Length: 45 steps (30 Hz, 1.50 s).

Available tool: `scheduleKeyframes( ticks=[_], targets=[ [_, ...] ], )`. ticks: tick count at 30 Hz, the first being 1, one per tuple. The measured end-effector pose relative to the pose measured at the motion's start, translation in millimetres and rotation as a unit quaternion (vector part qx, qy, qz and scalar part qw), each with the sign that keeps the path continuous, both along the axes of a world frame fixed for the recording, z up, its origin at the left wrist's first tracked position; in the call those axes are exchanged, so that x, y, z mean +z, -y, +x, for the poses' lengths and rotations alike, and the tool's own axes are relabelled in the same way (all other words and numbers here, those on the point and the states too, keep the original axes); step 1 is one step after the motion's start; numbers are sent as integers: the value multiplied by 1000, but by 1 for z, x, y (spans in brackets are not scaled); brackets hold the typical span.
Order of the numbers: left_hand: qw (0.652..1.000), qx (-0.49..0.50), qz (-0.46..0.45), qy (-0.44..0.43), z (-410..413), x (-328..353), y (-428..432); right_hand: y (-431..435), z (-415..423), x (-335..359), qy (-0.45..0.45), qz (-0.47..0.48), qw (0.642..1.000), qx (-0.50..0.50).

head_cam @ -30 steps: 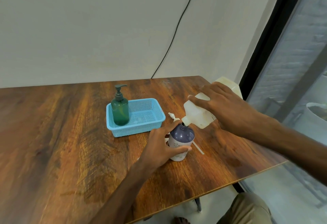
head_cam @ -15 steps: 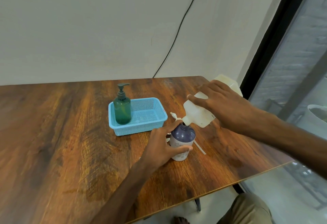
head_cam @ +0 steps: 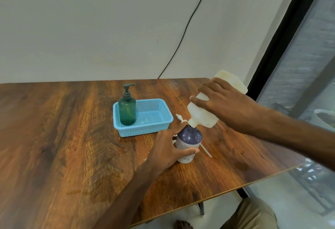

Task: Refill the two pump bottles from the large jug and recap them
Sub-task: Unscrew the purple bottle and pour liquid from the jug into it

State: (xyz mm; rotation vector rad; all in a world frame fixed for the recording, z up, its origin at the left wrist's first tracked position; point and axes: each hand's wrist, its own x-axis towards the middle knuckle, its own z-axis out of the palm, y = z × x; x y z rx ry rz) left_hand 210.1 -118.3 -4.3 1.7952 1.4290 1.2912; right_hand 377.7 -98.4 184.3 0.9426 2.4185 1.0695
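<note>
Starting at the left of the frame, we see the wood-grain bench running across the lower part of the view. Toward the middle, a green pump bottle stands upright with its pump cap on, in the left end of a light blue mesh basket.

Just right of and below the basket, the left hand reaches in from the bottom of the frame and grips the purple bottle, which stands upright on the bench. Its fingers curl round the far side near the shoulder, and the thumb presses the pale label on the near side. The bottle's mouth is uncapped. A white pump head lies on the bench just behind the bottle, between it and the basket's right corner. A thin white tube shows on the bench at the bottle's right.

Above and to the right, the whitish translucent jug is tipped steeply, neck down, with its spout at the purple bottle's open mouth. We cannot tell whether the two touch or whether liquid is passing. The right hand comes in from the right edge and holds the jug from above, fingers wrapped over its side.

Behind, a black cable runs down the pale wall to the bench's back edge. At the far right a dark window frame slants down the picture. In the lower right corner a knee in khaki trousers shows below the bench edge.
</note>
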Motion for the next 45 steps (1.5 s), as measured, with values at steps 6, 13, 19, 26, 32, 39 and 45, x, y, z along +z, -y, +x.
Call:
scheduleKeyframes(
  ticks=[6, 13, 19, 26, 32, 39, 45],
  targets=[
    [1000, 0, 7, -3, 0, -2, 0, 0, -9, 1, 48, 23, 999, 9],
    [1000, 2, 9, 2, -1, -3, -2, -1, -15, 1, 82, 34, 996, 25],
    [1000, 6, 15, -5, -1, -5, -3, -2, -18, -1, 96, 42, 994, 34],
    [1000, 5, 14, 0, 0, -7, -4, 0, -22, -3, 108, 74, 989, 64],
    [1000, 2, 18, 5, 1, -1, -1, 0, -24, -8, 118, 116, 981, 99],
    [1000, 0, 21, 19, 1, 1, 2, -1, -28, -11, 115, 171, 970, 127],
    [999, 0, 28, 20, 1, 5, 4, -2, -32, -16, 110, 190, 968, 121]
  ],
)
